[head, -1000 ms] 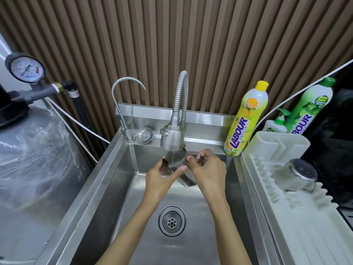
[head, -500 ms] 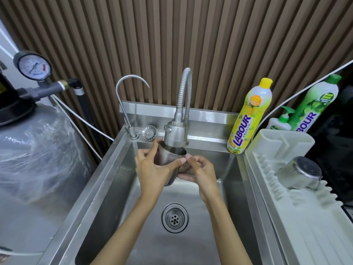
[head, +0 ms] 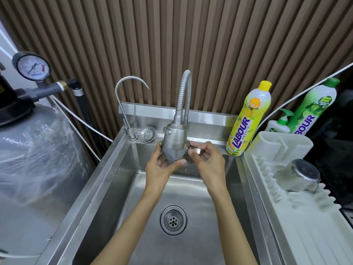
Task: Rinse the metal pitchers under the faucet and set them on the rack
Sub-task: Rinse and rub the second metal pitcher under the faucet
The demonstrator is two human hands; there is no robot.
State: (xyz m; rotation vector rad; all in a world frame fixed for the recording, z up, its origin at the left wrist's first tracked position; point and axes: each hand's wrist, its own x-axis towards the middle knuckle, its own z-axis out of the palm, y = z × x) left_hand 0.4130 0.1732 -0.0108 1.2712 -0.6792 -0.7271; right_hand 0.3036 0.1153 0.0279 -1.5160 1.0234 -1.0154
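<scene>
Brown slatted panelling is backing a stainless steel sink (head: pixel 107 188), its basin lying open around the round drain (head: pixel 173 219). Under the flexible steel faucet (head: pixel 175 136), the left hand (head: pixel 160 169) is gripping one small metal pitcher (head: pixel 172 155) while the right hand (head: pixel 208 161) is pinching its handle. A second metal pitcher (head: pixel 298 176) is lying tipped on the white plastic rack (head: pixel 305 226).

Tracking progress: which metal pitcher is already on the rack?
The pitcher resting on the white rack; the held pitcher is under the faucet.
</scene>
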